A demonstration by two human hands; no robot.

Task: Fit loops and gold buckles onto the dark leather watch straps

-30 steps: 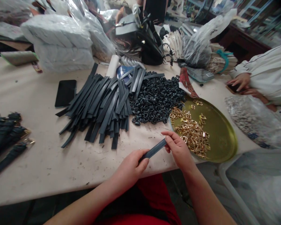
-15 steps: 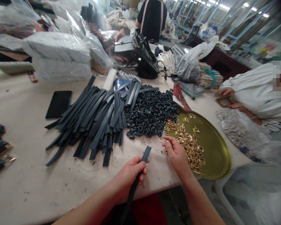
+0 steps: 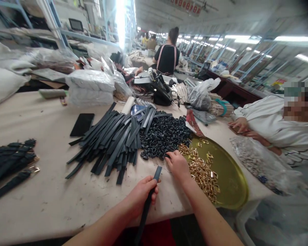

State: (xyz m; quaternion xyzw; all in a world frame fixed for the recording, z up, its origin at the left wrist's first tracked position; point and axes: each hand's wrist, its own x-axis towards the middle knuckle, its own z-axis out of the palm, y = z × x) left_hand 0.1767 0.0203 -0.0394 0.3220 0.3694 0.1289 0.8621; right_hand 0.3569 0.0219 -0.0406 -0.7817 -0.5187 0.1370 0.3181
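Note:
My left hand (image 3: 143,192) is closed around a dark strap (image 3: 157,173), whose flat end sticks up past the thumb while the rest hangs below the table edge. At the near edge of a heap of small dark strap loops (image 3: 166,133), my right hand (image 3: 179,167) pinches a loop with thumb and fingertips, partly hidden by the fingers. Beside that hand, gold metal buckles (image 3: 204,177) lie piled on a round gold tray (image 3: 232,177). Many loose dark straps (image 3: 110,140) are fanned out left of the loops.
A black phone (image 3: 82,124) lies left of the straps. Straps with gold buckles (image 3: 12,160) are stacked at the far left. Plastic-wrapped bundles (image 3: 91,89) and a black bag (image 3: 161,92) stand behind. Another person (image 3: 267,119) sits at the right near a clear bag of small parts (image 3: 256,160).
My right hand has moved left from beside the buckles to the edge of the loop heap. My left hand still grips the strap. The camera has tilted up.

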